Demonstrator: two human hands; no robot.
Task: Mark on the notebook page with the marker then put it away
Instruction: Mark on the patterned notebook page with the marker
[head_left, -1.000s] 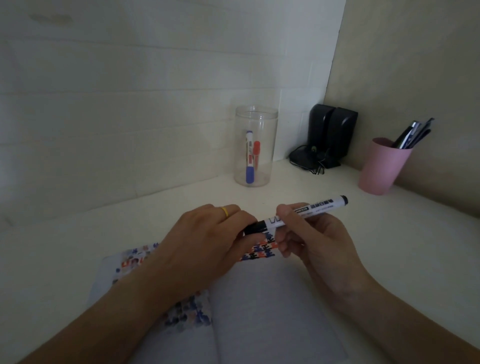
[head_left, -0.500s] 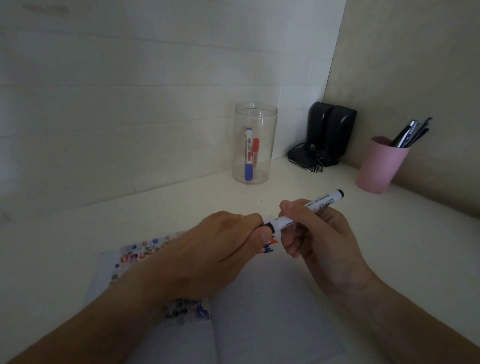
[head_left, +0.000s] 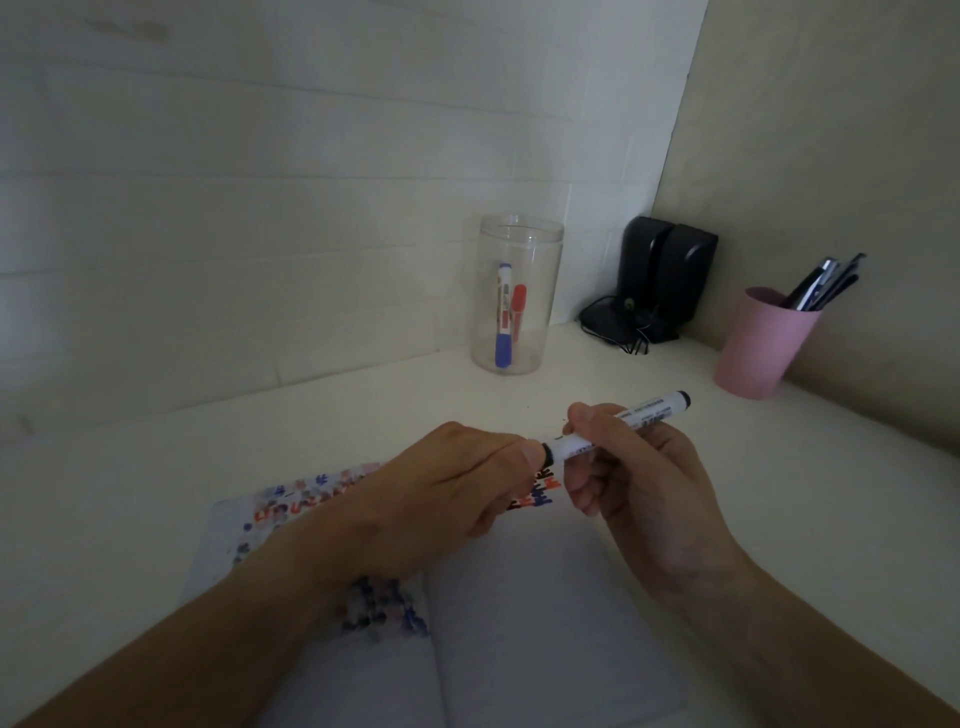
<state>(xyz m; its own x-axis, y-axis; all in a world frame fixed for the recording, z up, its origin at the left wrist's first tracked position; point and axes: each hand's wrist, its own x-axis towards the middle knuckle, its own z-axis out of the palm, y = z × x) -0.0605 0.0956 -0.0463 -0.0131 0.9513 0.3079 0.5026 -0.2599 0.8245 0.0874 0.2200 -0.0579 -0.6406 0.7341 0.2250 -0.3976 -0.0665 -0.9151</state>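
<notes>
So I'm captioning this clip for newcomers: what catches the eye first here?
Both hands at centre: the right hand holds a white marker while the left hand grips its black cap end, above an open notebook. Behind stand a clear jar with two markers and, right, a pink cup of pens.

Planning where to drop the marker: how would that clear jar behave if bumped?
The clear jar is tall, narrow and nearly empty, holding only two markers, so it probably tips easily. It looks like light plastic, so it would likely slide on the smooth desk.
</notes>
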